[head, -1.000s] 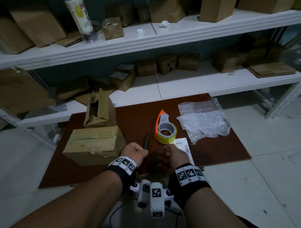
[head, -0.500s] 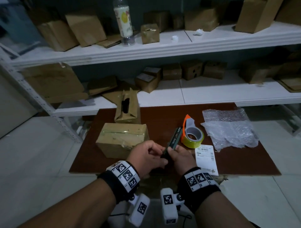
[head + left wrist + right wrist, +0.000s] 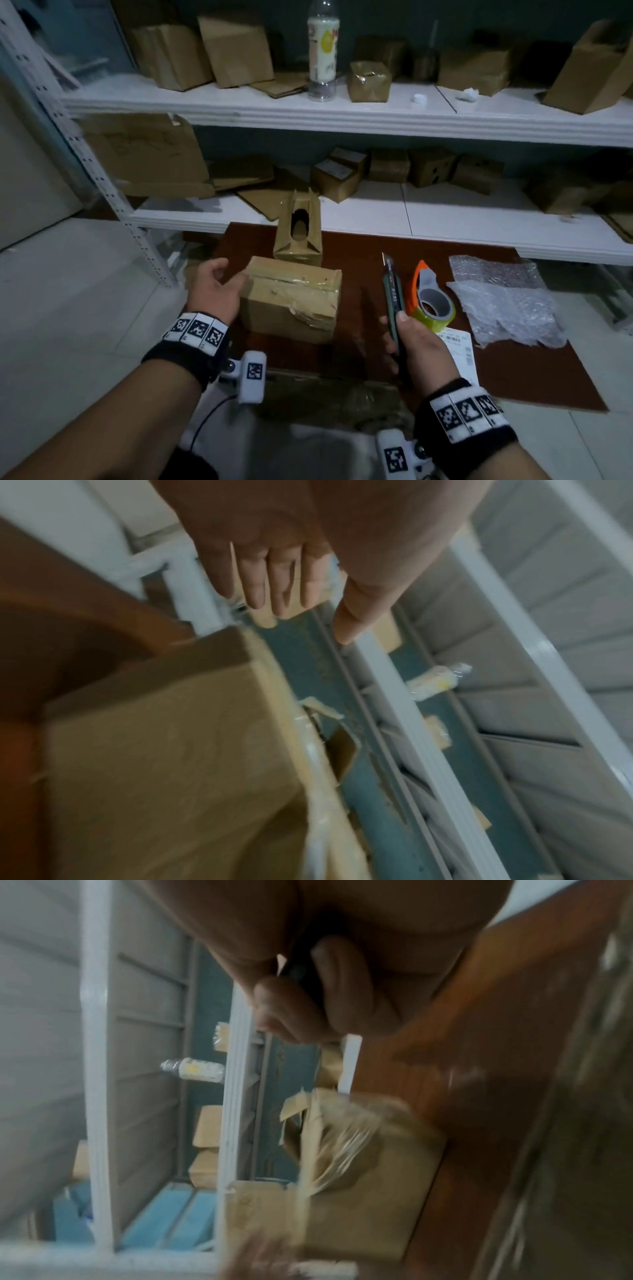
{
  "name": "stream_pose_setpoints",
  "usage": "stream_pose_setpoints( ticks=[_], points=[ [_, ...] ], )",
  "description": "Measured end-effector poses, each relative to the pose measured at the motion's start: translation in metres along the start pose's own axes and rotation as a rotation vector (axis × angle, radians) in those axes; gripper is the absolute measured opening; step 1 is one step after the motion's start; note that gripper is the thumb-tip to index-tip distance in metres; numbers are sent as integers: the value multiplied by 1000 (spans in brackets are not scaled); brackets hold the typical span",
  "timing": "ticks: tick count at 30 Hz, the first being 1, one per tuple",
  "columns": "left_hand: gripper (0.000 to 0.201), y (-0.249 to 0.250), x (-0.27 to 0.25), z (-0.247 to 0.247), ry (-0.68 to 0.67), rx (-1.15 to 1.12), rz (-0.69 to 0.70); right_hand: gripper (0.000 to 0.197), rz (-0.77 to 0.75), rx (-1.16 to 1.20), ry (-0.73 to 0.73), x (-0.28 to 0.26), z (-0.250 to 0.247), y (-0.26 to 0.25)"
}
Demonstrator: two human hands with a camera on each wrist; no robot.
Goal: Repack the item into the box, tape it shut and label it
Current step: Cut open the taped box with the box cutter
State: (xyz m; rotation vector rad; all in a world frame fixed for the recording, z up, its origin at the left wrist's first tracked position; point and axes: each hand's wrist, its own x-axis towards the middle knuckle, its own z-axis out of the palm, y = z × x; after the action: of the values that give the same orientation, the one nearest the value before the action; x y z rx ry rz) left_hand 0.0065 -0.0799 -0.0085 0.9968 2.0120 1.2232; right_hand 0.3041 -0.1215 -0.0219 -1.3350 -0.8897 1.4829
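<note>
Gripping the utility knife (image 3: pixel 392 294) in my right hand (image 3: pixel 416 342), fingers curled round its handle, I point its blade toward the far side. My left hand (image 3: pixel 214 291) is spread wide, fingers straight, just beside the left end of the taped box (image 3: pixel 291 298), holding nothing. The box sits on the brown board (image 3: pixel 359 270), with the tape roll (image 3: pixel 433 306), label (image 3: pixel 460 353) and bubble wrap (image 3: pixel 503 301) to its right.

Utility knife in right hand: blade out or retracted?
Out. A pale blade tip projects from the utility knife, gripped by the right hand.
</note>
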Motion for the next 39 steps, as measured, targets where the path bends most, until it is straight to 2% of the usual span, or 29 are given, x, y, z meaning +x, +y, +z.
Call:
stream_pose_setpoints(
  ticks=[3, 6, 9, 13, 15, 18, 19, 22, 23, 26, 35, 39],
  points=[
    [57, -17, -2, 8, -145, 27, -50, 44, -3, -56, -42, -5, 12, -9],
    [49, -31, -7, 14, -152, 39, -59, 42, -108, -244, -29, -5, 28, -27],
    [52, -33, 4, 12, -204, 2, -109, 32, -212, -373, -44, 0, 53, -47],
    [59, -31, 24, 6, -332, 27, -138, 17, -192, -456, -136, 19, 86, -69],
    [49, -34, 27, 5, -377, -11, -142, 14, -240, -708, -158, 33, 95, -76],
    [21, -37, 30, 8, -398, -97, -171, 11, -351, -1077, -173, 51, 105, -83],
    [23, -37, 30, 9, -398, -112, -178, 10, -378, -1169, -197, 56, 110, -85],
    [61, -38, 32, 13, -389, -112, -167, 25, -406, -1488, -282, 64, 127, -89],
    [65, -38, 32, 14, -398, -110, -161, 32, -393, -1577, -314, 66, 133, -88],
    [56, -39, 32, 15, -418, -86, -147, 38, -332, -1768, -398, 71, 147, -80],
    [52, -41, 33, 16, -419, -52, -133, 39, -366, -1878, -335, 70, 165, -75],
    [52, -40, 32, 17, -409, -37, -140, 42, -365, -1930, -359, 68, 168, -78]
  ],
)
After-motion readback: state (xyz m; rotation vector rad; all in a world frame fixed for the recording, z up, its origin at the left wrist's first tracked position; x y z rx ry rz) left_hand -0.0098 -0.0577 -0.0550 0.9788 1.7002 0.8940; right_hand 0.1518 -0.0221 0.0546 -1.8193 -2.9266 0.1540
